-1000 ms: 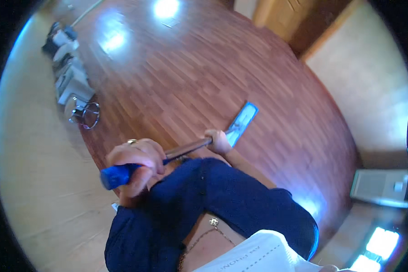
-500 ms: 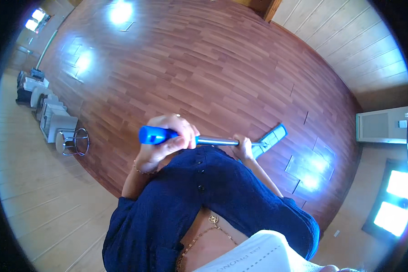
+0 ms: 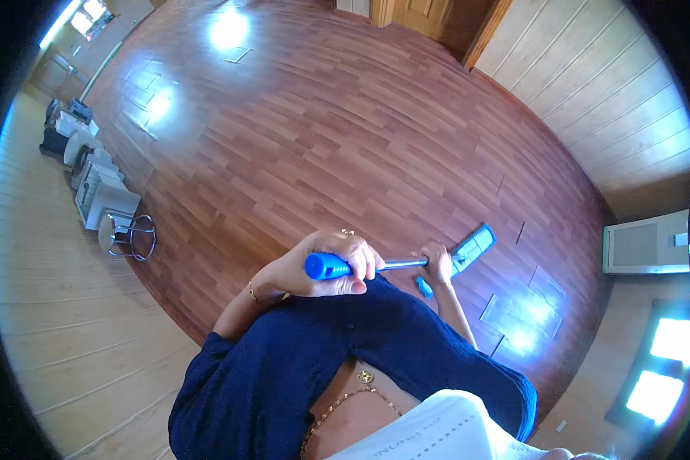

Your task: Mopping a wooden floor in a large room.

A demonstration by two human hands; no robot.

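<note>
A flat mop point(image 3: 474, 244) with a blue pad rests on the wood-look floor to the right of my body. Its pole ends in a bright blue grip point(image 3: 328, 267). My left hand point(image 3: 343, 261) is closed around that upper end, with the rounded tip sticking out on the left. Lower down the silver pole, my right hand point(image 3: 435, 263) is wrapped around the shaft close to the mop head, as seen from above. Part of the pad is hidden behind my right hand and forearm.
Along the left wall stand a round stool with chrome legs point(image 3: 134, 236) and several white and grey furnishings point(image 3: 103, 192). A white cabinet point(image 3: 645, 243) is at the right wall. At the far side is a wooden door point(image 3: 429, 17). Light glares off the floor.
My left hand and the blue grip have shifted right and nearer my right hand. The right hand and mop head have moved slightly right and lower in the picture. The view has tilted a little.
</note>
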